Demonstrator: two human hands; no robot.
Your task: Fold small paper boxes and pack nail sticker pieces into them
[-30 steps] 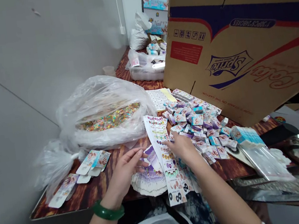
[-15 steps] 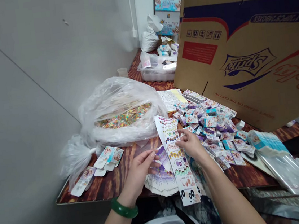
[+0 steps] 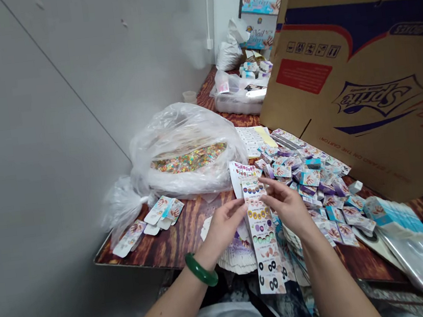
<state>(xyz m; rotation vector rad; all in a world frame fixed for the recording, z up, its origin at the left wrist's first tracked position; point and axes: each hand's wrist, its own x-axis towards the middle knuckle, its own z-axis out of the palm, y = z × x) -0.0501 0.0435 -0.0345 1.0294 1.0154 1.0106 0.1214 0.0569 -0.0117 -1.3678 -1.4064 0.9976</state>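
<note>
One stretch of dark-red wood-grain bench (image 3: 172, 248) gives room left of the left hand (image 3: 221, 224), ending at the near edge, while a heap of small white, blue and purple cardboard boxes (image 3: 310, 178) crowds beyond and right of the right hand (image 3: 289, 208). Between the hands lies a long white paper strip printed with coloured rows (image 3: 264, 234), its lower end at the near edge; the left thumb and forefinger sit narrowly together at its left side, the right ones slightly spread at its right, whether pinching I cannot tell.
</note>
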